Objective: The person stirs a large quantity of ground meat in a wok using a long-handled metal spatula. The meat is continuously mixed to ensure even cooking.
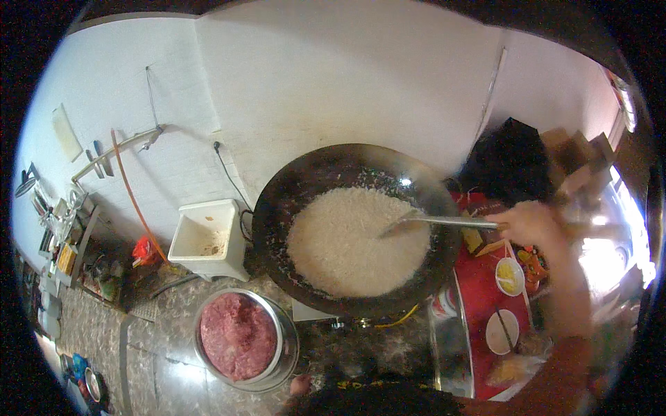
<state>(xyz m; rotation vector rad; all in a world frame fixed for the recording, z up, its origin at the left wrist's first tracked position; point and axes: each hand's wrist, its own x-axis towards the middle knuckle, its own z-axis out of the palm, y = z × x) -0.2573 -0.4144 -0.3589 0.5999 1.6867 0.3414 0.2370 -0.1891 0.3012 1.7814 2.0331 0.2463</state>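
My right hand (524, 221) is closed around the handle end of a long metal spatula (458, 222), to the right of a large dark wok (276, 182). The spatula's blade is partly sunk in a pale, grainy, bubbling mixture (354, 249) in the wok. At the bottom edge, what looks like my left hand (301, 384) shows only in part, close to the lower right rim of a steel bowl (278, 325). Its fingers cannot be made out. A large mound of raw minced meat (237, 335) fills this bowl.
An empty-looking white plastic bin (208, 234) stands left of the wok. On the red tabletop (476, 307) at right are a white bowl of yellow pieces (510, 276) and a white bowl (502, 333) with a dark utensil across it. An orange hose (127, 182) hangs at left.
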